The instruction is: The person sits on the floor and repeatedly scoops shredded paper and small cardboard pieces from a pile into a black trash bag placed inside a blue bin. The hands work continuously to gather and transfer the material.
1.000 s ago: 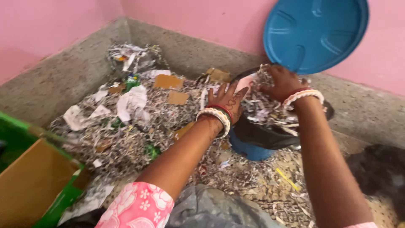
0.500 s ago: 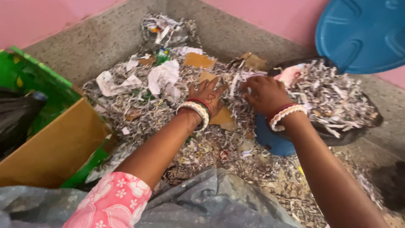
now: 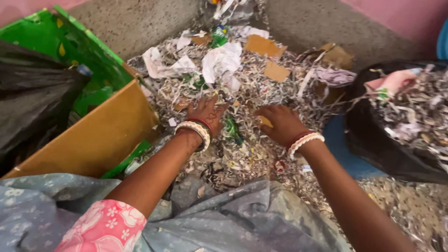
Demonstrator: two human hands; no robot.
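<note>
Nearest, a grey-blue cloth (image 3: 242, 219) covered the person's lap, with a pink floral sleeve (image 3: 105, 228) at the left arm. Just beyond, both hands pressed palm down into a heap of shredded paper (image 3: 242, 88) on the floor. The left hand (image 3: 205, 112) lay spread, fingers open on the scraps (gripping nothing that could be seen). The right hand (image 3: 280, 122) was loosely cupped over the shreds, fingers curled; whether it held any could not be told. A green wrapper (image 3: 232, 128) lay between the hands. To the left stood a cardboard box (image 3: 93, 135) with green flaps. Farther right, a black bag (image 3: 387, 149) held more shreds. Torn cardboard pieces (image 3: 263, 45) lay at the far edge.
</note>
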